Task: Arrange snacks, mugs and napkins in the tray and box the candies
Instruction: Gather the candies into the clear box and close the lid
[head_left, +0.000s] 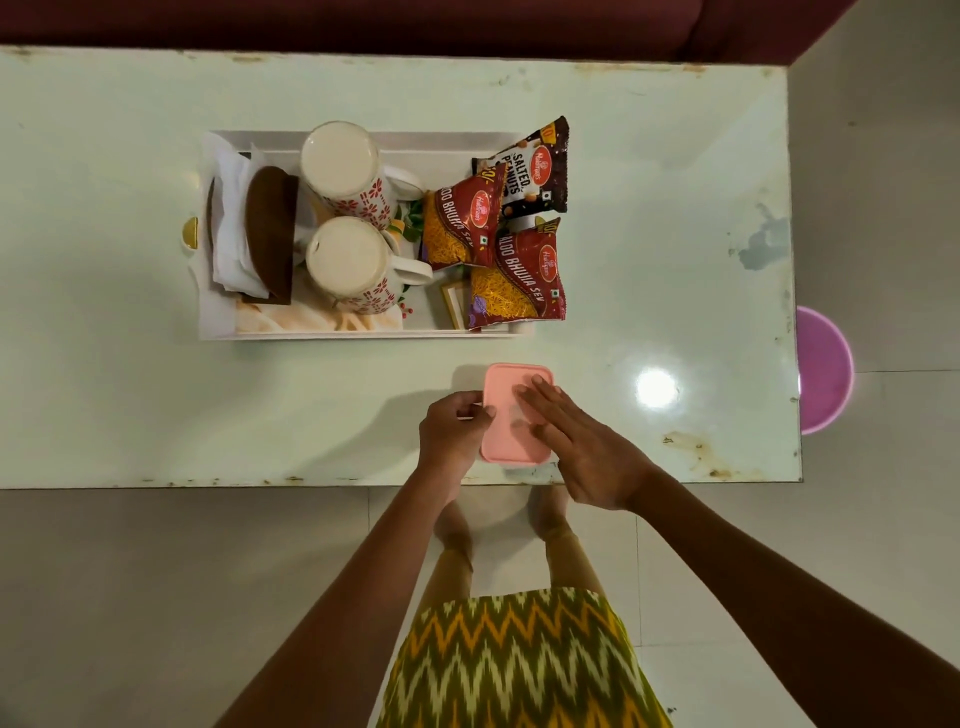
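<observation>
A small box with a pink lid (506, 384) sits near the table's front edge. My right hand (576, 441) lies flat on the lid with straight fingers. My left hand (454, 428) grips the box's left side, thumb on the lid's edge. Behind it, a white tray (311, 332) holds two upside-down white mugs with red flowers (345, 169) (353, 260), white napkins in a brown holder (249, 234), two red Aloo Bhujia Sev packets (462, 223) (519, 280) and a dark Salted Peanuts packet (535, 171). The box's contents are hidden.
The pale glass table (675, 208) has a worn front edge just under my hands. A pink tub (823, 369) stands on the floor past the table's right end. A maroon sofa (415, 21) runs along the far side.
</observation>
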